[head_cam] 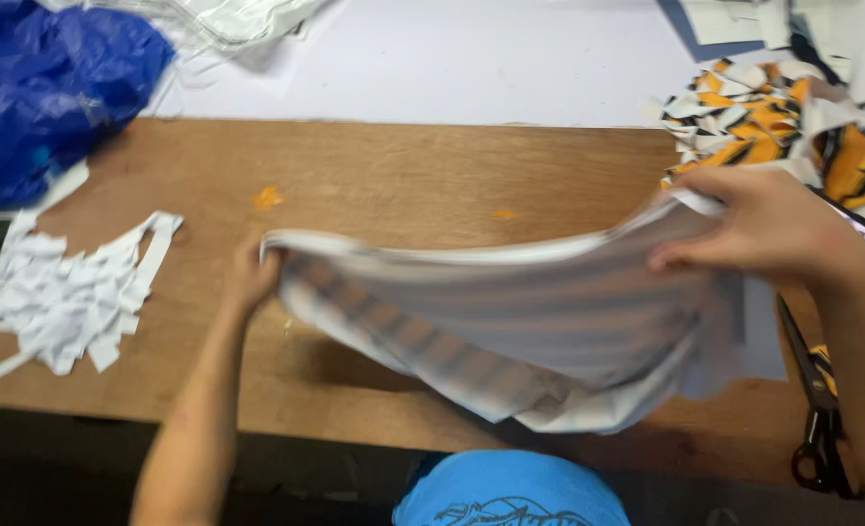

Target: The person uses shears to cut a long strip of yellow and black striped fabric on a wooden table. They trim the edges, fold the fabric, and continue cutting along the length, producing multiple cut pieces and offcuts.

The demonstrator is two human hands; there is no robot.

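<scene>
A stack of striped white sheets is held up between two hands over a wooden table.

In the head view, the stack's left end is gripped by the left hand, its fingers closed around the edge, while the right end is pinched by the right hand, fingers folded over the top; the sheets sag in the middle (blurred, so the stripes are only faintly seen) just above the tabletop. A pile of white paper strips is seen at the table's left, well apart from the stack. Orange, black and white scraps are heaped at the far right, near the right hand. Black scissors lie by the right forearm. Blue plastic is bunched at the far left corner.
</scene>
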